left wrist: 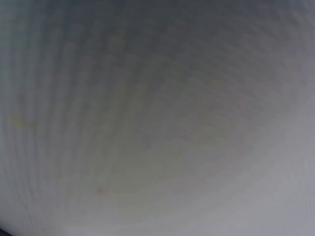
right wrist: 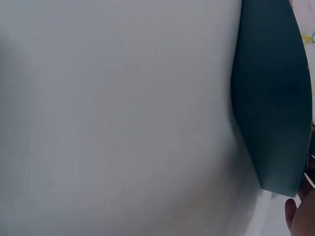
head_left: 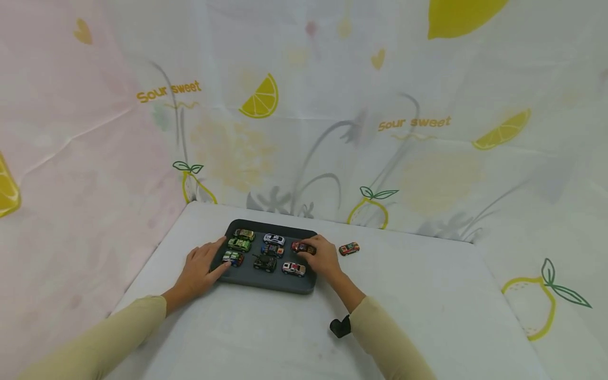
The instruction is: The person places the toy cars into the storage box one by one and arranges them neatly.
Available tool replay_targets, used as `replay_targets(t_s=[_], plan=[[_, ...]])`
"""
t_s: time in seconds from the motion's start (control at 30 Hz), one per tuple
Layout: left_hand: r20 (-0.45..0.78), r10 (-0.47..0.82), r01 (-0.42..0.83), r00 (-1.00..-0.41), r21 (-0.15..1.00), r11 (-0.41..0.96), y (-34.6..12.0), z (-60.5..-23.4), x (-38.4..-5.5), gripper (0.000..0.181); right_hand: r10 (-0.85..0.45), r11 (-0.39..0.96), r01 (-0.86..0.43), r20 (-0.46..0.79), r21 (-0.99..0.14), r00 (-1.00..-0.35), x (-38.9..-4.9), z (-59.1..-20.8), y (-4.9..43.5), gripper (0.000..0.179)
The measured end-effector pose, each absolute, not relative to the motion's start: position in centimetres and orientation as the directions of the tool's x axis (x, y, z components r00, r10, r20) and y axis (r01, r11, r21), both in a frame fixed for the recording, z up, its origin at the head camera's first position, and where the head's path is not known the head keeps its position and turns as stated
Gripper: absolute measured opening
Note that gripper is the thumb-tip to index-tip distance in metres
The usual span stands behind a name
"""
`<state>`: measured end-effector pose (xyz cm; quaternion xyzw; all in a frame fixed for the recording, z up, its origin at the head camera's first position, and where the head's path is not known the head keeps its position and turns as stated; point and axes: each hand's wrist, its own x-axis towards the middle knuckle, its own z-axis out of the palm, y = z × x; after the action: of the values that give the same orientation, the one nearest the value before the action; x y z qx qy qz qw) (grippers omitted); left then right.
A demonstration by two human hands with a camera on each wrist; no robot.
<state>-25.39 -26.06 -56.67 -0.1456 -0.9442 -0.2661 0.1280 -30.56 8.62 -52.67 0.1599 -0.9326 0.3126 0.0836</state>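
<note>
A dark grey tray (head_left: 266,284) holds several small toy cars in columns. At its right side my right hand (head_left: 326,257) pinches a dark red toy car (head_left: 300,246) between thumb and fingers. My left hand (head_left: 197,269) rests against the tray's left edge with fingers extended, its thumb by a green-and-white toy car (head_left: 233,257). Nearer the middle are a white car (head_left: 274,239), a blue-and-orange car (head_left: 272,250) and a black toy vehicle (head_left: 264,263). In the right wrist view, the tray's side wall (right wrist: 273,98) shows, with fingertips (right wrist: 290,211) at the corner.
An orange-red toy car (head_left: 349,248) lies on the white tabletop (head_left: 408,295), right of the tray. Beside the right sleeve is a black object (head_left: 340,327). A lemon-print cloth (head_left: 304,132) hangs behind the table. The left wrist view shows only a blurred pale surface (left wrist: 157,147).
</note>
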Motion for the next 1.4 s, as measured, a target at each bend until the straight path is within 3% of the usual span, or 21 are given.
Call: replay_targets(t_s=[0.7, 1.4], plan=[[0.333, 0.207, 0.348, -0.920, 0.451, 0.822, -26.1, -56.4, -25.2, 0.070, -0.240, 0.805, -0.355, 0.286, -0.475, -0.928, -30.3, -53.8, 6.7, 0.029], [0.332, 0.207, 0.349, -0.920, 0.460, 0.817, -26.1, -56.8, -25.4, 0.071, -0.238, 0.829, -0.301, 0.189, -0.472, -0.953, -30.3, -53.6, 6.5, 0.025]])
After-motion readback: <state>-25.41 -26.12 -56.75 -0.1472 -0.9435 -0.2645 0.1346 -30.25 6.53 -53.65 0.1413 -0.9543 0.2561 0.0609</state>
